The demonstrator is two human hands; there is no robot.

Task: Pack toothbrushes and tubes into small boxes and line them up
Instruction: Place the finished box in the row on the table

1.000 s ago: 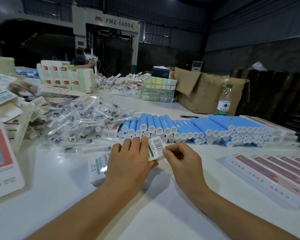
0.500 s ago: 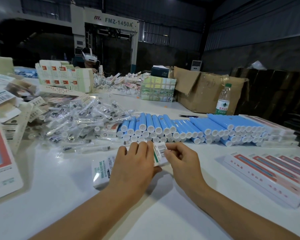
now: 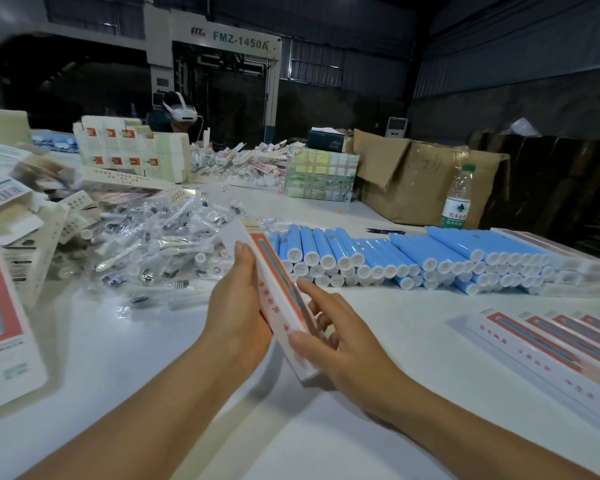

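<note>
We have lifted the box (image 3: 280, 308) off the table (image 3: 153, 358) since a moment ago; it now tilts between both hands. Our left hand (image 3: 238, 317) grips one long side, our right hand (image 3: 340, 344) pinches the other. One flat cardboard box, white and red; round blue tubes (image 3: 413, 254) beyond, too many to count.

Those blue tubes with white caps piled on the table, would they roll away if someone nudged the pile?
Probably some would. The blue round tubes with white caps are smooth cylinders lying on their sides, so loose ones on top would likely roll. The bottom rows sit packed side by side on the white table, which should hold them. Their glossy skin looks a bit slippery.
</note>
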